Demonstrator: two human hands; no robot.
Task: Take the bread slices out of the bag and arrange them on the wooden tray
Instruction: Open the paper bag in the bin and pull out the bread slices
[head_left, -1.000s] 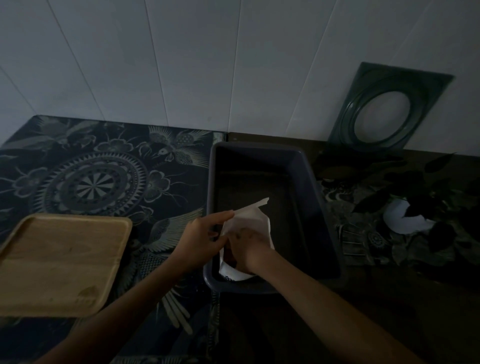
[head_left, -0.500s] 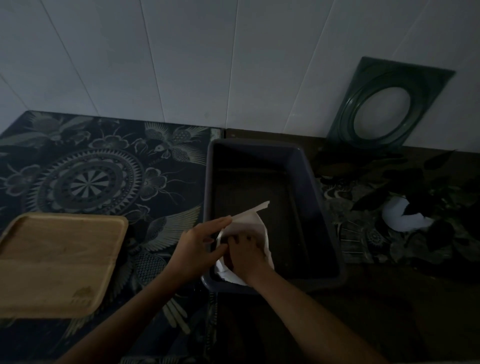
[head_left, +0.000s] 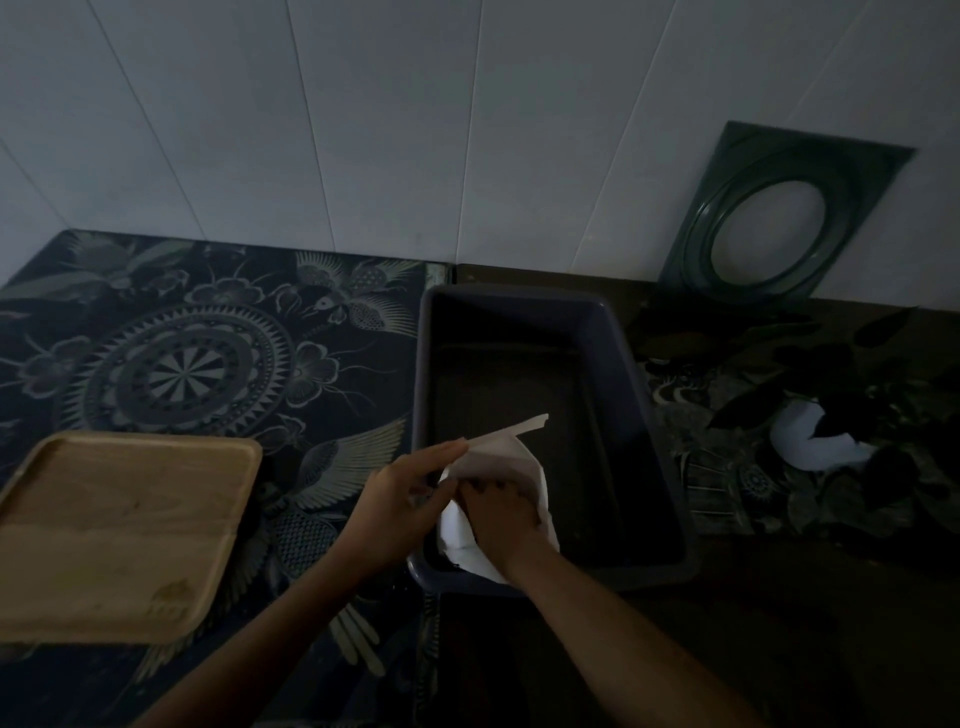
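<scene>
Reaching into the white bag (head_left: 519, 457) at six o'clock in the dark tub (head_left: 618, 364), the right hand (head_left: 501, 519) has its grip hidden inside. The left hand (head_left: 400, 499) pinches the bag's mouth open. The wooden tray (head_left: 119, 530) at eight o'clock on the desk lies bare; no slice shows, so all the arranging seems left.

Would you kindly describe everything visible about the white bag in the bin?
The white bag looks like thin paper or plastic, crumpled, its mouth open. It sits in the near left corner of the dark bin, partly draped over the near rim. A pointed flap sticks up toward the bin's middle. The left hand pinches its upper edge; the right hand reaches inside. No bread is visible.
</scene>
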